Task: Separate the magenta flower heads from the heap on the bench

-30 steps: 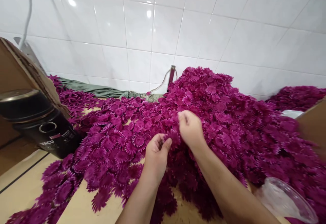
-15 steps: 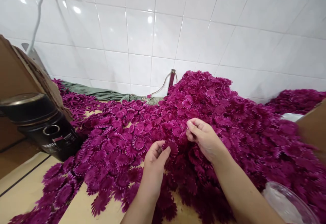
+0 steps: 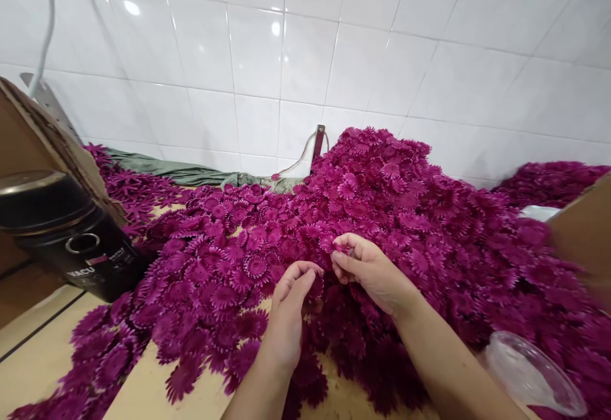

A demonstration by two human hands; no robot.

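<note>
A big heap of magenta fabric flower heads (image 3: pixel 405 216) covers the tabletop and rises toward the tiled wall. My left hand (image 3: pixel 289 318) is curled at the heap's near edge, thumb and fingers pinched on a flower head (image 3: pixel 315 286). My right hand (image 3: pixel 367 270) sits just to its right, fingertips pinched on a small flower piece (image 3: pixel 337 246). Both hands are close together, almost touching, over the pile.
A black cylindrical appliance (image 3: pixel 67 235) stands at the left beside a cardboard box flap (image 3: pixel 42 127). A clear plastic container (image 3: pixel 529 375) lies at the lower right. Green cloth (image 3: pixel 176 168) lies along the wall. Bare wooden tabletop (image 3: pixel 52 350) shows at lower left.
My right hand has come down and left toward my left hand, pinching a flower piece. My left hand stays put with its flower. The view shifted slightly.
</note>
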